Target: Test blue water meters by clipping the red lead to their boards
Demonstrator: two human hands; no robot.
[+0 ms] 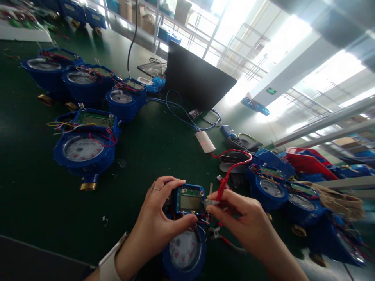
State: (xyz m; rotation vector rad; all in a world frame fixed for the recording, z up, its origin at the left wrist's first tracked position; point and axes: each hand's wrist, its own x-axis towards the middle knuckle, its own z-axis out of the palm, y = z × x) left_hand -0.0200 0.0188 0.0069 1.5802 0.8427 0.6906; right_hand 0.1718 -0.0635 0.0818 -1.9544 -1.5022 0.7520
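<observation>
In front of me stands a blue water meter (184, 251) with a round dial and, above it, a small display housing (190, 202) showing a green circuit board and a grey screen. My left hand (156, 220) grips that housing, fingers at its top left edge and thumb along its lower edge. At the housing's right side, my right hand (244, 212) pinches a pale connector (211, 202) beside a red cable (236, 166). Whether the connector touches the board cannot be made out. Thin coloured wires come out below the screen, partly hidden by my fingers.
The red cable leads to a white adapter box (205, 141), near a black screen (196, 78). Another blue meter (84, 148) with loose wires stands left, several more behind it. More meters (271, 189) line the right side, near a red bin (310, 162).
</observation>
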